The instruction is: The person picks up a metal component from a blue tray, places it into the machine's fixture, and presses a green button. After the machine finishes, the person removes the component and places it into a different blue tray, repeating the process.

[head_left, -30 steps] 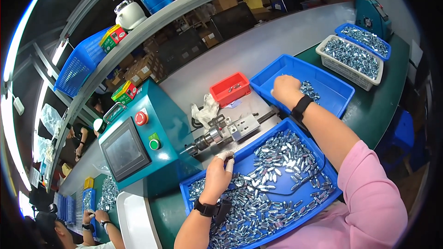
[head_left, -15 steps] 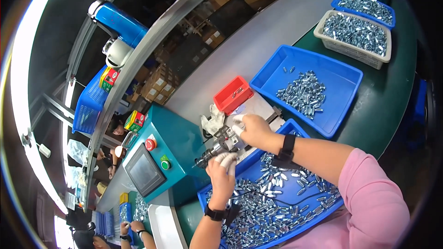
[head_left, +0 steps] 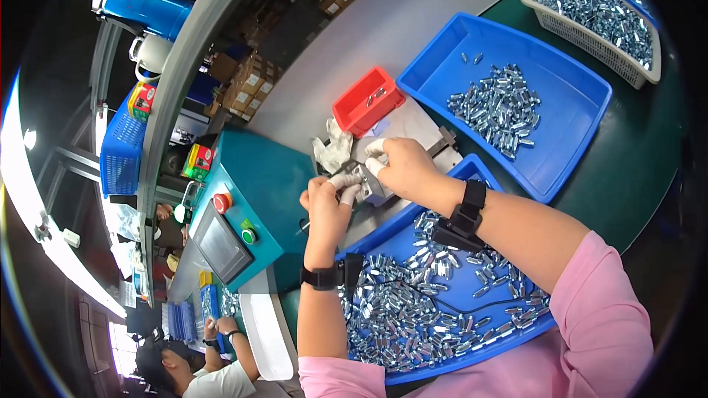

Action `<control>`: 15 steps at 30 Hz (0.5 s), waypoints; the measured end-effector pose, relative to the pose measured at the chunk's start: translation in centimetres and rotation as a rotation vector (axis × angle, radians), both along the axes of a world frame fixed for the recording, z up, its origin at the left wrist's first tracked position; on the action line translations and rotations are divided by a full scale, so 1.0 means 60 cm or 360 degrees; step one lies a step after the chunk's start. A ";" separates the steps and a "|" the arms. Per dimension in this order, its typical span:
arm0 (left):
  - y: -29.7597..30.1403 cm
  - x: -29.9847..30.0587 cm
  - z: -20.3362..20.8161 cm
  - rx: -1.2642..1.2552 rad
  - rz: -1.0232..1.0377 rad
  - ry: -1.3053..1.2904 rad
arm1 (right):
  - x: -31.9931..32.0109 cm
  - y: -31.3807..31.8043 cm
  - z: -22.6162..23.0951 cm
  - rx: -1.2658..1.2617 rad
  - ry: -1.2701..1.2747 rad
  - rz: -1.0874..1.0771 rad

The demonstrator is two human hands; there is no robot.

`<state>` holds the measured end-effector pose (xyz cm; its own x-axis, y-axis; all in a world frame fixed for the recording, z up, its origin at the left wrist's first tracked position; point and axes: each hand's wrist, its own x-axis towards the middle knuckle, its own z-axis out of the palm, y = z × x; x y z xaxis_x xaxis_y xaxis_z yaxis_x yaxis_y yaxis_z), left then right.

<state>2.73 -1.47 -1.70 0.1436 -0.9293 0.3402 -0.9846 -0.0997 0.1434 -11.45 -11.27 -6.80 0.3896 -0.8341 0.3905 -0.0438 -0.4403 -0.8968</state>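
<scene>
Both my hands meet at a small metal fixture on the grey plate beside a teal control box. My left hand, with taped fingertips, pinches a small metal part against the fixture. My right hand, fingertips taped too, presses on the fixture from the right; whether it holds a part is hidden. Below my wrists lies a blue tray heaped with several shiny metal parts.
A second blue tray with a smaller pile of parts sits to the right, a small red bin behind the fixture, a white basket of parts at the far right. Another person's hands work at the lower left.
My right hand came back from the far blue tray to the fixture. My left hand rose from the near tray to the fixture. The view tilted and shifted left.
</scene>
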 end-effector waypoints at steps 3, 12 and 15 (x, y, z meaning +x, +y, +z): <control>0.001 -0.042 0.013 -0.0198 -0.0094 -0.0384 | -0.006 -0.001 0.006 -0.0053 -0.0029 -0.0002; 0.145 -0.109 -0.073 0.0605 -0.0227 0.0381 | -0.015 0.037 0.034 -0.0013 0.0567 0.0338; 0.155 -0.102 -0.084 0.0552 -0.0185 0.0516 | -0.017 0.050 0.039 0.0279 0.0561 0.0528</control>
